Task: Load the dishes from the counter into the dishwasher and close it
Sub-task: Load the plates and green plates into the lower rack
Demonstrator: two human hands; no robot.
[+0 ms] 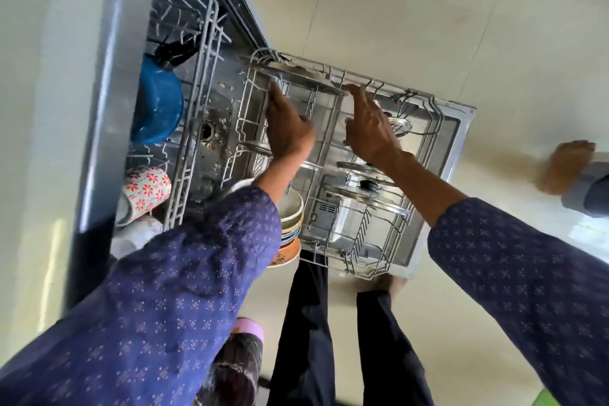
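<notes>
to the left of our left hand (pixel 290 128) the upper rack (pixel 194 102) sits inside the dishwasher (pixel 108 82), with a blue bowl (pixel 159 102) in it and a red-flowered mug (pixel 146 189) nearer to us. the lower rack (pixel 425 128) is pulled out over the open door (pixel 461 142), and both hands reach into it. the left hand lies against the near edge of a steel plate (pixel 296 77) that stands on edge at the far end of the rack; its fingers look curled at the plate, but we cannot tell whether it grips. below that forearm, a stack of bowls (pixel 291 214) stands at the near left corner of the rack, partly hidden by the blue patterned sleeve (pixel 184 273). the right hand (pixel 369 128) is open, fingers spread, the tips touching the plate's right end. just beside and under the right wrist stand steel lids (pixel 362 181), one with a black knob. well to the right, a bare foot (pixel 566 165) rests on the pale floor tiles (pixel 428 26).
</notes>
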